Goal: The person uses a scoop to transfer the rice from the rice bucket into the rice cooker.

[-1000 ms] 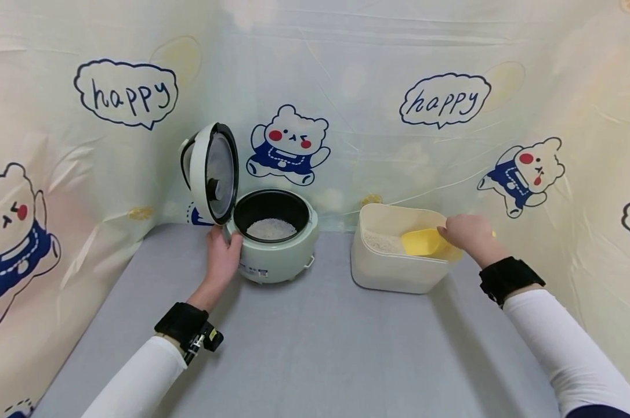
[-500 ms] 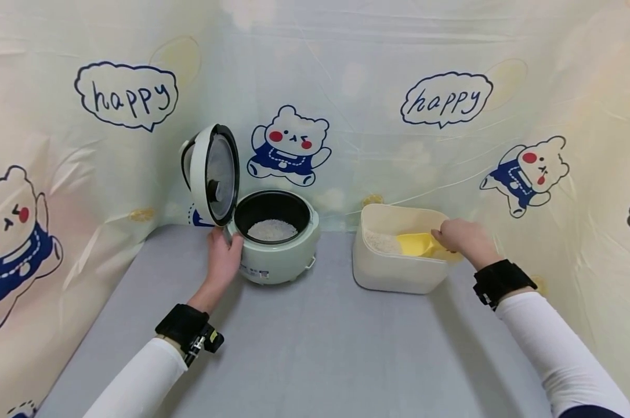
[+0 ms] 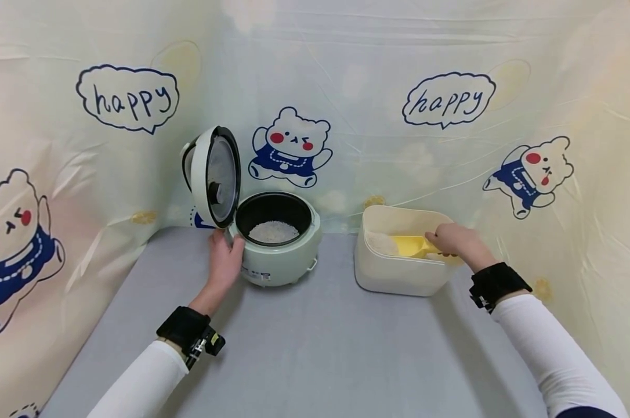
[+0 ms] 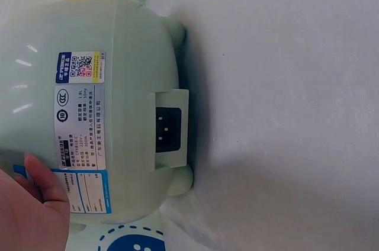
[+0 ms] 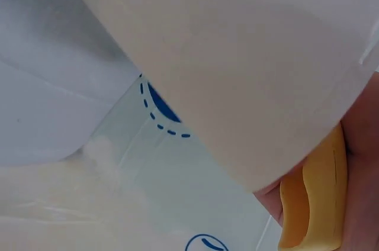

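A pale green rice cooker stands on the table with its lid raised; white rice lies in its dark inner pot. My left hand holds the cooker's left side by the hinge, its fingertips partly hidden under the lid. In the left wrist view, that hand touches the body beside the printed labels. To the right, a cream storage bin contains more rice. Inside it, my right hand grips a yellow scoop, whose handle shows in the right wrist view.
The grey table extends in front of the cooker and bin. A patterned curtain hangs close behind both. A power socket sits low on the cooker's side.
My right hand has moved slightly left and down with the scoop, which is further into the bin's rice. The left hand stays on the rice cooker.
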Motion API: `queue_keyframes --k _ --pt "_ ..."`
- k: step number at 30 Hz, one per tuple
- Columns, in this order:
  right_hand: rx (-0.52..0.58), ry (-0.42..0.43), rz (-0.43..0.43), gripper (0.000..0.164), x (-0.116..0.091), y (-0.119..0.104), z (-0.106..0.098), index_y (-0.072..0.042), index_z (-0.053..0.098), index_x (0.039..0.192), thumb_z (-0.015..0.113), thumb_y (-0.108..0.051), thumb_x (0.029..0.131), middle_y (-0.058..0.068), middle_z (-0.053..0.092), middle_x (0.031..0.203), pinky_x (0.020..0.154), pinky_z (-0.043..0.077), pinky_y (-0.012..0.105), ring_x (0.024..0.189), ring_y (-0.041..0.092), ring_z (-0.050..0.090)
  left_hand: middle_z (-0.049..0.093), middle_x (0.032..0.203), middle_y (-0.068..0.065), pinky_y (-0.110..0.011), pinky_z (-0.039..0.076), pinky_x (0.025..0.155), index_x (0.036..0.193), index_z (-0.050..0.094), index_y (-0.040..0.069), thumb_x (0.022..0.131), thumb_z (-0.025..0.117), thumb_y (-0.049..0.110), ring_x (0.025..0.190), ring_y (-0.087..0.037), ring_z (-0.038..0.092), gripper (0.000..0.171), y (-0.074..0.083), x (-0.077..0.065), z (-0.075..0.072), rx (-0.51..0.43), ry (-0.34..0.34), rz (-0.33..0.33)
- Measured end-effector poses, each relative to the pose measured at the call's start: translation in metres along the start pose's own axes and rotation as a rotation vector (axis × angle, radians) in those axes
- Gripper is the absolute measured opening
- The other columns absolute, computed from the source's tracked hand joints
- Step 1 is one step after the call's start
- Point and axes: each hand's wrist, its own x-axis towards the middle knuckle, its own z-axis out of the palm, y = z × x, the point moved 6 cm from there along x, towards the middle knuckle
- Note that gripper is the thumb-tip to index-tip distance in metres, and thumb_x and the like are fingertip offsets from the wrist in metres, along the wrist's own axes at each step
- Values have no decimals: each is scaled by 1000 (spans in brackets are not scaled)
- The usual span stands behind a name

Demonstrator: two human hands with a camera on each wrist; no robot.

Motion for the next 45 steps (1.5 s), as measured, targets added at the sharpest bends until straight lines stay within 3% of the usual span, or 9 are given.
queue_keyframes --k 18,27,36,45 --pt "132 21 -9 44 -1 -13 11 -9 58 75 45 -33 110 4 52 68 59 39 30 60 20 51 29 148 -30 -53 30 115 153 26 -5 104 43 22 129 -38 35 58 -3 -3 8 -36 -28 -26" --pt "186 11 -31 46 5 -17 8 -4 66 87 43 -38 109 5 53 68 58 39 31 56 19 47 28 150 -30 -53 29 116 154 25 -4 104 42 21 131 -38 34 58 -2 -2 3 -38 -10 -5" --pt "269 2 -23 44 7 -13 6 -1 67 94 47 -38 110 2 45 68 60 39 30 58 20 47 28 152 -30 -53 27 118 155 25 -4 105 43 23 135 -37 33 59 -3 -1 -1 -35 4 -3" --pt "334 -5 -40 50 0 -2 1 -5 66 83 42 -39 111 2 50 64 57 38 30 52 17 46 27 151 -31 -53 28 117 153 26 -6 105 42 24 133 -39 35 59 -3 2 0 -20 -5 -13"
